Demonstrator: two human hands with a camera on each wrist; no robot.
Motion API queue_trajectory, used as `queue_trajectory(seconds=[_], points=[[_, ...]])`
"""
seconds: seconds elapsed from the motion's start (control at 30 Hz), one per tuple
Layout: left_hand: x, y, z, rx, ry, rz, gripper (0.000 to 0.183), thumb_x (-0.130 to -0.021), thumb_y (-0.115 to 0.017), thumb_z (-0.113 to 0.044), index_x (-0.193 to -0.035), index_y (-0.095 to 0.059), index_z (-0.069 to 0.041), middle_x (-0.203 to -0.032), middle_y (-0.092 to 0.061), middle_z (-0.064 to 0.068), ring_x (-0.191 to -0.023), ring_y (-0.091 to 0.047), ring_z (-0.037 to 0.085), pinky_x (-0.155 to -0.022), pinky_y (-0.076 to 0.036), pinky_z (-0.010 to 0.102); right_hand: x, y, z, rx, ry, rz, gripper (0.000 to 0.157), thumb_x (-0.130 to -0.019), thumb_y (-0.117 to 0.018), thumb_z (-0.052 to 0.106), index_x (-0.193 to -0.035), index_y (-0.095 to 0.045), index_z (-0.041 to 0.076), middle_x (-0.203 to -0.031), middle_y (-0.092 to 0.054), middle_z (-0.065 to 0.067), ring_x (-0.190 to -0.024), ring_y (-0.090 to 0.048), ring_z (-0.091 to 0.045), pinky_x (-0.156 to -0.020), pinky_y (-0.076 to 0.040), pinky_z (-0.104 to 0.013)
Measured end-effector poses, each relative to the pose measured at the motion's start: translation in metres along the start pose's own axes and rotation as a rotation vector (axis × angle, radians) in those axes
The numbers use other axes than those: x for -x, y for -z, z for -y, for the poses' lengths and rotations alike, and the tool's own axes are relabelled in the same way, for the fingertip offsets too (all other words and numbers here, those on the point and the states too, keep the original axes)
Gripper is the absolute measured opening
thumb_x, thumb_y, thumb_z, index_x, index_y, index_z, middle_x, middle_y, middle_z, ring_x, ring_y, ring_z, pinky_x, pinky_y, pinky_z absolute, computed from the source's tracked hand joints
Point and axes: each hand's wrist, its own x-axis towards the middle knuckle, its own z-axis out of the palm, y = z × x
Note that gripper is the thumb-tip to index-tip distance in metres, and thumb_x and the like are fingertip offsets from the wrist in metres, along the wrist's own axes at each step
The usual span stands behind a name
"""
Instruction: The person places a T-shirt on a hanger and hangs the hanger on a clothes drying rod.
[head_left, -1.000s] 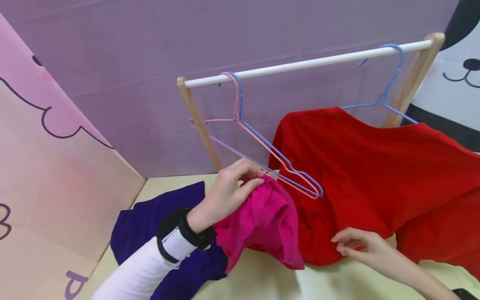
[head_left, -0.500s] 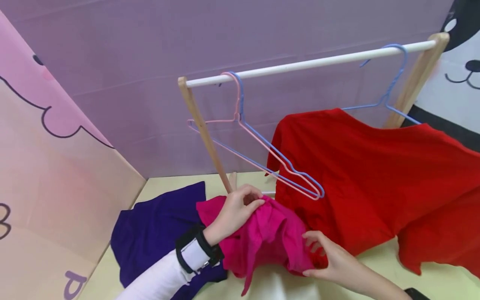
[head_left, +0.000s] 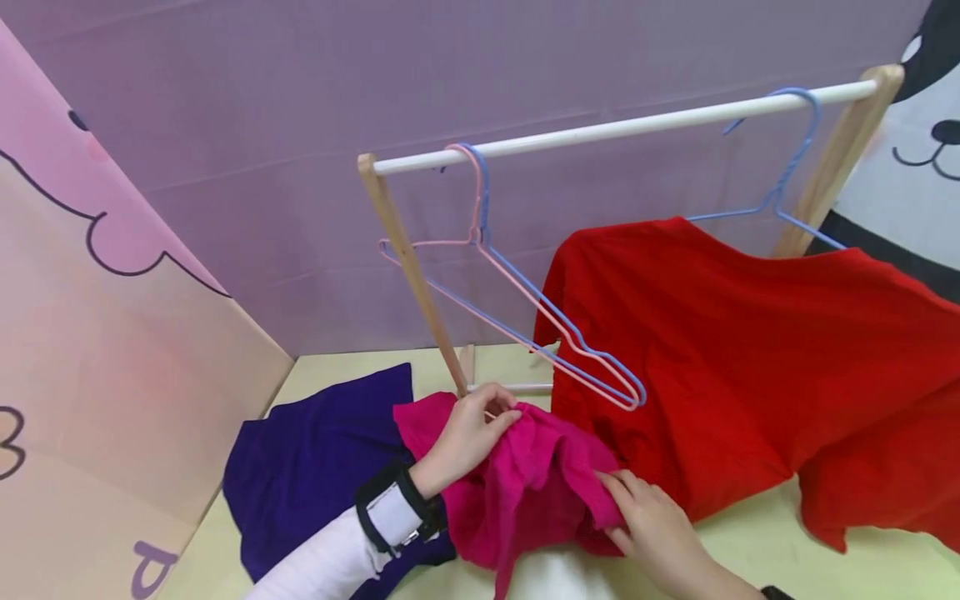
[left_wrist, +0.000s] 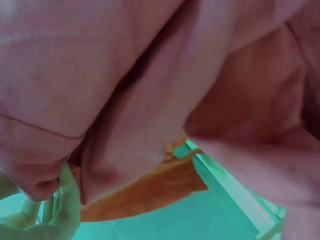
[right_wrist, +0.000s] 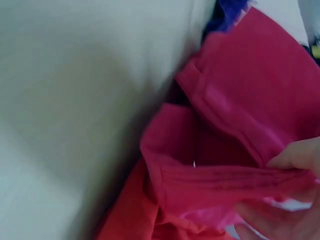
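A bunched bright pink garment (head_left: 547,508) lies over the table in front of the rack. My left hand (head_left: 467,435) pinches its upper edge between thumb and fingers. At the garment's right side, my right hand (head_left: 654,523) grips the cloth. In the right wrist view, the right hand (right_wrist: 297,195) has its thumb above a seamed hem of the pink garment (right_wrist: 265,95) and its fingers below. Folds of the garment (left_wrist: 135,115) fill most of the left wrist view, where fingers (left_wrist: 69,195) pinch cloth at the lower left.
A wooden rack with a white rail (head_left: 600,132) stands behind. A pink hanger (head_left: 498,258) and a blue hanger (head_left: 611,354) hang at its left. A red shirt (head_left: 735,358) spreads below another blue hanger (head_left: 783,179). Dark blue cloth (head_left: 315,450) lies left.
My left hand has come down towards the table with the pink garment. My right hand has moved left from in front of the red shirt and taken hold of the garment's right side.
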Motion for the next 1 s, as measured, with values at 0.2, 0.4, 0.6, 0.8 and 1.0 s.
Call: queue_trajectory(seconds=[0.2, 0.4, 0.6, 0.8, 1.0], points=[[0.003, 0.002, 0.014, -0.087, 0.041, 0.062, 0.007, -0.079, -0.063, 0.001, -0.081, -0.057, -0.001, -0.076, -0.058, 0.006, -0.069, -0.056, 0.018, -0.063, -0.045, 0.022, -0.011, 0.004, -0.020, -0.431, -0.131, 0.124, 0.012, -0.075, -0.066, 0.004, -0.086, -0.064, 0.009, -0.074, -0.057, 0.008, -0.066, -0.050, -0.001, -0.058, -0.044, -0.023], [0.010, 0.006, 0.016, -0.224, 0.038, 0.110, 0.010, -0.079, -0.062, -0.001, -0.086, -0.054, -0.001, -0.083, -0.055, 0.009, -0.074, -0.056, 0.022, -0.064, -0.045, 0.027, -0.023, 0.011, -0.038, -0.870, -0.302, 0.318, 0.023, -0.086, -0.056, 0.010, -0.099, -0.060, -0.008, -0.079, -0.062, -0.006, -0.066, -0.052, 0.000, -0.057, -0.046, -0.023], [0.030, 0.005, 0.007, -0.400, -0.194, 0.080, 0.015, -0.077, -0.067, -0.009, -0.087, -0.056, -0.005, -0.085, -0.050, 0.004, -0.076, -0.052, 0.016, -0.066, -0.044, 0.024, -0.033, 0.020, -0.043, -1.063, -0.501, 0.409, 0.033, -0.087, -0.054, 0.011, -0.104, -0.051, -0.017, -0.081, -0.063, -0.013, -0.067, -0.061, -0.012, -0.058, -0.052, -0.032], [0.051, 0.004, 0.009, -0.684, -0.342, 0.205, 0.046, -0.069, -0.075, -0.034, -0.103, -0.055, -0.009, -0.099, -0.049, 0.005, -0.088, -0.047, 0.016, -0.075, -0.041, 0.029, -0.038, 0.026, -0.044, -1.111, -0.567, 0.427, 0.038, -0.087, -0.055, 0.016, -0.107, -0.050, -0.016, -0.084, -0.064, -0.007, -0.072, -0.061, -0.013, -0.064, -0.052, -0.033], [0.059, 0.005, 0.020, -0.796, -0.323, 0.263, 0.062, -0.066, -0.078, -0.027, -0.116, -0.048, -0.005, -0.112, -0.048, 0.012, -0.097, -0.048, 0.022, -0.082, -0.044, 0.033, -0.040, 0.032, -0.046, -1.179, -0.618, 0.448, 0.042, -0.086, -0.056, 0.017, -0.111, -0.049, -0.016, -0.085, -0.065, -0.002, -0.075, -0.062, -0.012, -0.067, -0.051, -0.033]])
